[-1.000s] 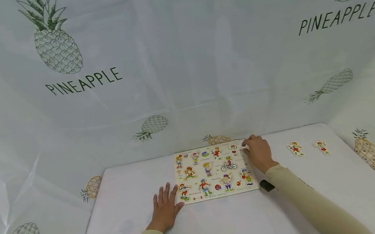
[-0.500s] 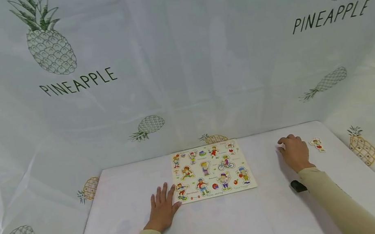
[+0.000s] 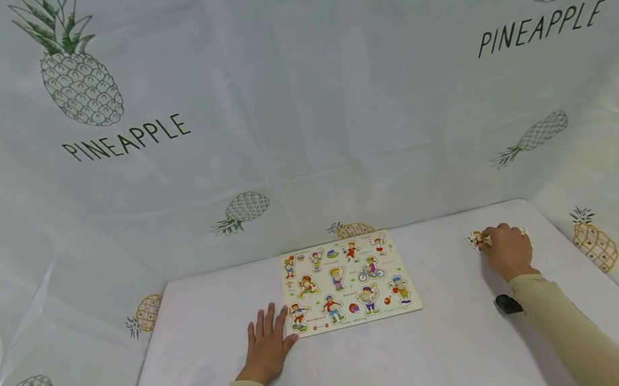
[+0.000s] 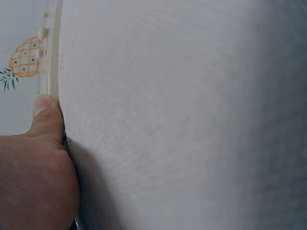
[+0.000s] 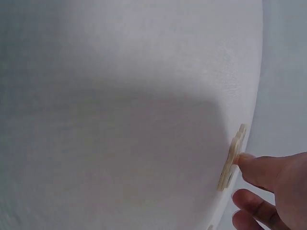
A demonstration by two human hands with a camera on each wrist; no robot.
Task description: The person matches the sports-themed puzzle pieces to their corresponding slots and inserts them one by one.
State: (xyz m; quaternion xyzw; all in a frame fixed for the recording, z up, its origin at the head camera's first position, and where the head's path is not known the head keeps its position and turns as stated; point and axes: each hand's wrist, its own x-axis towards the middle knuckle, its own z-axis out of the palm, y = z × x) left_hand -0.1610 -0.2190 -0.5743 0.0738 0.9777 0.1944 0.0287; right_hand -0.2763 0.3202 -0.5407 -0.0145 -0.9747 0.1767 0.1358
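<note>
My left hand (image 3: 264, 349) lies on the table with fingers spread, its thumb touching the lower left edge of a wooden puzzle board (image 3: 405, 272). In the left wrist view, the thumb (image 4: 45, 112) rests against the board's pale edge (image 4: 53, 72). Over on the right, my right hand (image 3: 508, 252) pinches a small puzzle piece (image 3: 476, 240) printed with a figure. The right wrist view shows that piece (image 5: 230, 165) edge-on, low at the table, with the thumb (image 5: 259, 167) against it. Part of the piece is hidden by the fingers.
A second puzzle piece (image 3: 524, 230) lies just beyond the right hand, mostly covered by it. White table cloth (image 3: 364, 375) spreads around the board. A pineapple-printed sheet (image 3: 297, 120) hangs behind the table and at its sides.
My right hand has moved from the board's upper right corner to the loose pieces at the right and pinches one of them. The left hand stays at the board's edge.
</note>
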